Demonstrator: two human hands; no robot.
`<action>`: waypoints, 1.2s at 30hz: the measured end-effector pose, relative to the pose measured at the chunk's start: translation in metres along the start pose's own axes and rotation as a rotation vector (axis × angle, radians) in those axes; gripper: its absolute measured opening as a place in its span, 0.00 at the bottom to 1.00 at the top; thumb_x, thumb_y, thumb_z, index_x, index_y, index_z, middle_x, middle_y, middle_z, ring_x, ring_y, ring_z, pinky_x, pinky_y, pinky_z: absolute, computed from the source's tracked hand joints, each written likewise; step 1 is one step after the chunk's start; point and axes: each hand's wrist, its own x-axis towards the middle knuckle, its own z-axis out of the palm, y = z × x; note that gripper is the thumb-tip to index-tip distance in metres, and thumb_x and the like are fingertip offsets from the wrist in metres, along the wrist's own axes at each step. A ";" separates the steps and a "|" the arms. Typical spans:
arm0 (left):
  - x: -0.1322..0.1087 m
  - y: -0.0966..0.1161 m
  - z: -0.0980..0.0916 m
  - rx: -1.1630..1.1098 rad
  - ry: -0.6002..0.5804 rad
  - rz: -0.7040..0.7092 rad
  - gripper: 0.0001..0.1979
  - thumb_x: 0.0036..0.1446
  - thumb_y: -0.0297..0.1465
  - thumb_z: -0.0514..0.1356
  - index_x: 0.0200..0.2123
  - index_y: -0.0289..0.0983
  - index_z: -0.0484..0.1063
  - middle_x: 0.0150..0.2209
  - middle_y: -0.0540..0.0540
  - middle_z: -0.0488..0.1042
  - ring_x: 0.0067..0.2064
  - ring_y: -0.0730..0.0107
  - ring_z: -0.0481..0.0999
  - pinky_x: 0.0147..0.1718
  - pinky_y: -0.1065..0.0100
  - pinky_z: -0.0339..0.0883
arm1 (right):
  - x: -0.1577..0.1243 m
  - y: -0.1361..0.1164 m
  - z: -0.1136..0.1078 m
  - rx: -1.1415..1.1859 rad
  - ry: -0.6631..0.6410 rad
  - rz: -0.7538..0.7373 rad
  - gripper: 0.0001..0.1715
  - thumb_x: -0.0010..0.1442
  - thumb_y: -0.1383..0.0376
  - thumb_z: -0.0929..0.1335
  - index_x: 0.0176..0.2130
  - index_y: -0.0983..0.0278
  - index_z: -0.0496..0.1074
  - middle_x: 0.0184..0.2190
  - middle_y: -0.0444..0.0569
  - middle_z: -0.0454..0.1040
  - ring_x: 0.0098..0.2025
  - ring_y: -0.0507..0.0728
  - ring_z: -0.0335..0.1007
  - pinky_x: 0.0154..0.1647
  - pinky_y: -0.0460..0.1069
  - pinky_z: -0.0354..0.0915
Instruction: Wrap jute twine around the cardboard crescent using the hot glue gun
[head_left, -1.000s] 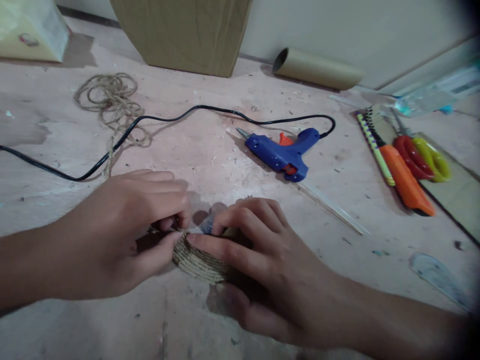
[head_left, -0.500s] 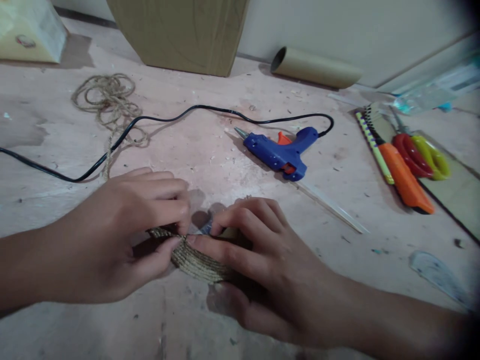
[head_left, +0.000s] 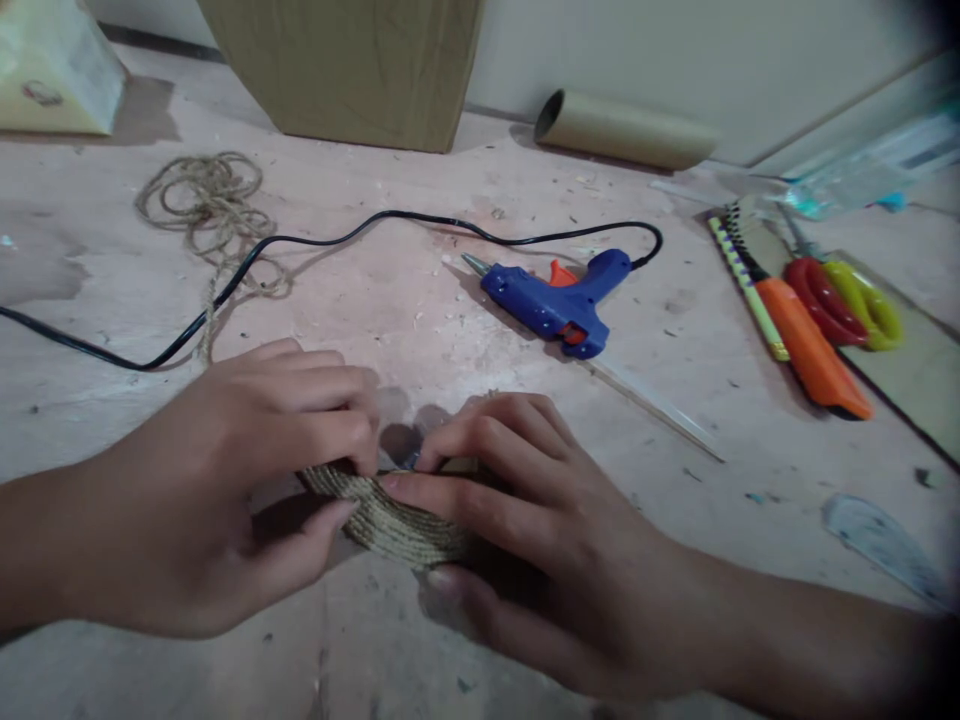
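Note:
A curved piece wound with rows of jute twine (head_left: 405, 530) is between my hands, low in the middle of the view. My left hand (head_left: 247, 480) is closed at its left end, fingertips on the upper edge and thumb close to the lower rows. Round the right part is my right hand (head_left: 547, 520), its index finger lying on the upper rows and its thumb below the lower edge. My right palm hides much of that side. From a loose heap of twine (head_left: 214, 200), a strand runs down behind my left hand.
A blue glue gun (head_left: 551, 305) with a clear stick lies beyond my hands, its black cord (head_left: 330, 238) crossing leftward. Rightward are an orange cutter (head_left: 810, 345), red-and-yellow-handled scissors (head_left: 825, 300) and a plastic bottle (head_left: 847, 180). Behind stand a cardboard sheet (head_left: 367, 75) and a cardboard tube (head_left: 630, 130).
My left thumb has drawn back down from the upper edge, baring more of the twine rows. My right hand keeps its hold. The view has shifted slightly.

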 end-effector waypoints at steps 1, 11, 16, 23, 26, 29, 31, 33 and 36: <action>-0.001 0.000 0.000 0.009 -0.004 0.019 0.06 0.75 0.27 0.60 0.48 0.45 0.75 0.45 0.48 0.84 0.43 0.59 0.82 0.44 0.53 0.69 | 0.000 0.000 0.000 -0.001 0.000 0.002 0.23 0.80 0.62 0.71 0.70 0.62 0.73 0.60 0.49 0.76 0.59 0.59 0.68 0.65 0.59 0.61; 0.003 0.001 -0.002 0.073 -0.030 0.087 0.03 0.77 0.29 0.62 0.47 0.43 0.71 0.42 0.50 0.81 0.40 0.62 0.78 0.43 0.55 0.63 | -0.001 0.001 0.004 -0.099 0.051 -0.081 0.24 0.83 0.62 0.68 0.71 0.66 0.70 0.57 0.52 0.79 0.57 0.61 0.70 0.64 0.61 0.64; 0.002 -0.001 -0.003 0.128 -0.052 0.109 0.06 0.81 0.34 0.63 0.47 0.43 0.70 0.44 0.50 0.80 0.43 0.62 0.77 0.45 0.55 0.62 | -0.005 -0.001 0.005 -0.215 0.055 -0.124 0.23 0.82 0.62 0.68 0.70 0.66 0.73 0.60 0.53 0.80 0.61 0.64 0.70 0.69 0.64 0.62; 0.002 0.000 -0.003 0.110 -0.062 0.085 0.08 0.80 0.33 0.63 0.43 0.42 0.70 0.42 0.50 0.80 0.42 0.62 0.77 0.44 0.56 0.61 | -0.003 -0.002 0.005 -0.224 0.067 -0.124 0.23 0.81 0.64 0.68 0.70 0.65 0.74 0.59 0.52 0.81 0.58 0.63 0.73 0.68 0.63 0.63; 0.002 0.000 -0.004 0.111 -0.054 0.085 0.07 0.78 0.32 0.63 0.43 0.42 0.71 0.42 0.50 0.80 0.41 0.62 0.78 0.43 0.56 0.62 | -0.003 -0.003 0.006 -0.228 0.067 -0.125 0.23 0.81 0.64 0.68 0.69 0.66 0.75 0.59 0.52 0.82 0.59 0.63 0.73 0.69 0.63 0.63; 0.003 0.000 -0.003 0.110 -0.059 0.081 0.07 0.79 0.32 0.63 0.43 0.42 0.71 0.42 0.50 0.79 0.41 0.62 0.77 0.44 0.56 0.61 | -0.003 -0.002 0.007 -0.230 0.077 -0.124 0.23 0.80 0.65 0.68 0.69 0.65 0.75 0.59 0.52 0.82 0.59 0.63 0.73 0.69 0.63 0.63; 0.002 0.000 -0.003 0.099 -0.059 0.078 0.08 0.80 0.32 0.62 0.43 0.42 0.70 0.42 0.51 0.78 0.42 0.63 0.76 0.44 0.56 0.60 | -0.003 -0.002 0.007 -0.230 0.081 -0.127 0.23 0.80 0.65 0.68 0.70 0.66 0.74 0.58 0.52 0.82 0.58 0.62 0.74 0.69 0.63 0.63; 0.002 0.000 -0.003 0.090 -0.060 0.078 0.09 0.81 0.32 0.61 0.42 0.41 0.70 0.42 0.51 0.78 0.42 0.63 0.75 0.44 0.56 0.60 | -0.002 -0.001 0.007 -0.228 0.079 -0.126 0.24 0.81 0.65 0.68 0.71 0.66 0.73 0.58 0.52 0.82 0.58 0.62 0.74 0.69 0.63 0.64; 0.002 0.000 -0.003 0.105 -0.075 0.079 0.08 0.80 0.32 0.62 0.42 0.42 0.70 0.42 0.51 0.78 0.42 0.62 0.76 0.44 0.56 0.61 | -0.002 -0.001 0.007 -0.218 0.079 -0.131 0.22 0.80 0.64 0.69 0.69 0.65 0.75 0.58 0.51 0.83 0.59 0.62 0.75 0.70 0.63 0.63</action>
